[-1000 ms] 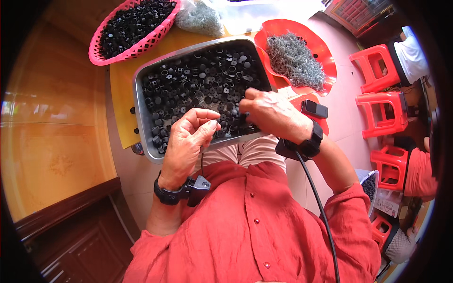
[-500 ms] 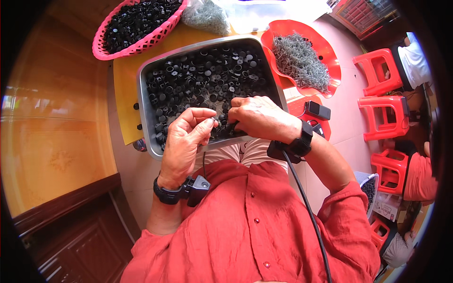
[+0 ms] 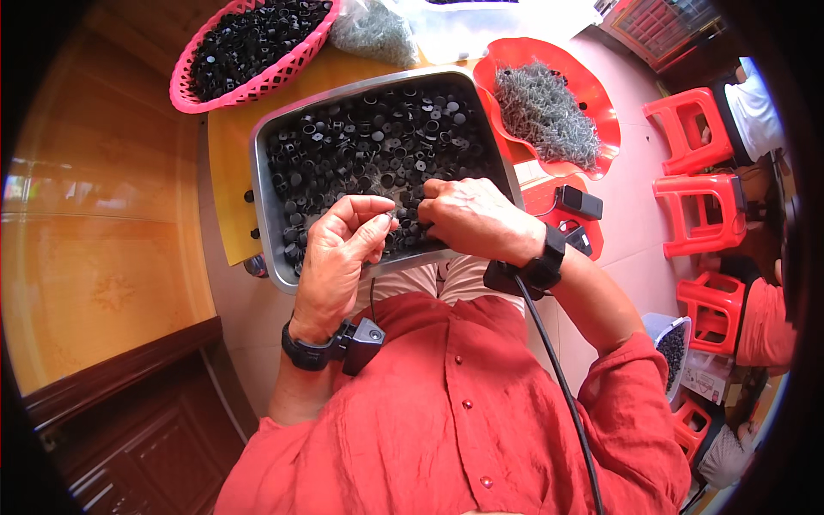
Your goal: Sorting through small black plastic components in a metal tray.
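A metal tray (image 3: pixel 260 193) full of small round black plastic parts (image 3: pixel 343 137) is in front of me, its near edge over my lap. Above its near side, my left hand (image 3: pixel 343 245) pinches a small dark part between thumb and forefinger; its exact shape is too small to make out. To the right, my right hand (image 3: pixel 472 215) reaches down among the black parts with fingers curled together. Its fingertips are turned away, so anything between them is hidden. A few thin nails or pins lie among the parts near the tray's middle.
Behind the tray stand a pink basket (image 3: pixel 193 64) of black parts and a clear bag (image 3: pixel 373 34) of metal pins. A red scalloped dish (image 3: pixel 605 112) holds many pins. Red stools (image 3: pixel 699 210) and seated people are at the right; a black cable (image 3: pixel 558 378) runs from my right wrist.
My right hand has shifted very slightly, its fingers still down at the parts. The left hand keeps its pinch in nearly the same place.
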The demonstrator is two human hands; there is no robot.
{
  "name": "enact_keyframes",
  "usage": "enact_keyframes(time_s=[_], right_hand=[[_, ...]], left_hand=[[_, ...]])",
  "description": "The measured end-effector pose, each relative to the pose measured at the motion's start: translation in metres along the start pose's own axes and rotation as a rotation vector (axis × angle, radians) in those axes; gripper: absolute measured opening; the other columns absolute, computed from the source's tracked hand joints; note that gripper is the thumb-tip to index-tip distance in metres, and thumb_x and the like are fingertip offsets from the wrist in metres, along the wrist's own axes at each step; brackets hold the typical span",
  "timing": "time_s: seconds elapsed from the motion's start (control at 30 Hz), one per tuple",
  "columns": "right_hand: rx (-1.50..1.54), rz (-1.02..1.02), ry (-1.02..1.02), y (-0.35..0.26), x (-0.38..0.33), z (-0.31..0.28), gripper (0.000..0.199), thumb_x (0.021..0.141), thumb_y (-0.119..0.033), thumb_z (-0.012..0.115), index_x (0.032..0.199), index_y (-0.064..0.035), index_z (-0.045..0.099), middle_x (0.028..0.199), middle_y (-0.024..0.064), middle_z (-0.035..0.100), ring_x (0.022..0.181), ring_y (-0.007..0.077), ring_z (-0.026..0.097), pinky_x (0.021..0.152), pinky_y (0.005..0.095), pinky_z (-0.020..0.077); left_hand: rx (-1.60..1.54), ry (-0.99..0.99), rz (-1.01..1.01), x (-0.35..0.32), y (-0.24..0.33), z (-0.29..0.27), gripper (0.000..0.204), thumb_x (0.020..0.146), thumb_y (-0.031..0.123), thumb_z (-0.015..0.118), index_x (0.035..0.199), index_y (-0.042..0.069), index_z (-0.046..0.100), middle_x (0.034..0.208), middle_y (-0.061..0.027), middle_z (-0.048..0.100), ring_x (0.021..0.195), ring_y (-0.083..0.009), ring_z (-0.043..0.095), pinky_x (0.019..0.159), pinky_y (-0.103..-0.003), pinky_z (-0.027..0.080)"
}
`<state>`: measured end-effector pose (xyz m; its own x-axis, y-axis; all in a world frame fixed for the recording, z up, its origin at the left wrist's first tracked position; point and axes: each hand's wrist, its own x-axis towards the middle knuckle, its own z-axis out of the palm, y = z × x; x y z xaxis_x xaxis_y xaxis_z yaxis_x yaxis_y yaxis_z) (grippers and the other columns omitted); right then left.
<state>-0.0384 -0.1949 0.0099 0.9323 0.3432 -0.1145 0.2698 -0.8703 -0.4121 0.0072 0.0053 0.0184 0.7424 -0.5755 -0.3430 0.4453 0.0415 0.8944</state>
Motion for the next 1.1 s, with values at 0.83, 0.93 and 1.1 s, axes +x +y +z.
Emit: enact_keyframes(time_s=[0.83, 0.93, 1.1], right_hand=[[0.733, 0.102, 0.550, -0.012, -0.034, -0.001, 0.009, 0.079, -0.004, 0.062, 0.085, 0.0019, 0.064, 0.074, 0.0126, 0.063, 0.066, 0.0206, 0.064, 0.058, 0.0301, 0.0494], [0.968, 0.219, 0.502, -0.012, -0.040, -0.005, 0.010, 0.081, -0.007, 0.063, 0.086, 0.0017, 0.064, 0.070, 0.0084, 0.063, 0.063, 0.0133, 0.062, 0.055, 0.0266, 0.0482], [1.193, 0.366, 0.575, -0.008, -0.043, -0.003, 0.012, 0.083, -0.011, 0.066, 0.085, 0.0010, 0.064, 0.067, 0.0025, 0.062, 0.059, 0.0056, 0.056, 0.052, 0.0222, 0.0453]], left_hand=[[0.407, -0.016, 0.131, 0.009, -0.012, 0.041, 0.002, 0.085, 0.005, 0.058, 0.085, 0.004, 0.058, 0.070, 0.0057, 0.053, 0.058, 0.0006, 0.043, 0.053, -0.016, 0.037], [0.208, -0.090, 0.091, 0.010, -0.007, 0.040, 0.003, 0.086, 0.007, 0.056, 0.086, 0.004, 0.057, 0.070, 0.0035, 0.054, 0.054, 0.0000, 0.039, 0.049, -0.017, 0.033], [-0.133, -0.159, -0.045, 0.015, -0.008, 0.041, 0.005, 0.088, 0.007, 0.055, 0.089, 0.003, 0.055, 0.074, -0.0026, 0.056, 0.051, -0.0026, 0.037, 0.046, -0.018, 0.030]])
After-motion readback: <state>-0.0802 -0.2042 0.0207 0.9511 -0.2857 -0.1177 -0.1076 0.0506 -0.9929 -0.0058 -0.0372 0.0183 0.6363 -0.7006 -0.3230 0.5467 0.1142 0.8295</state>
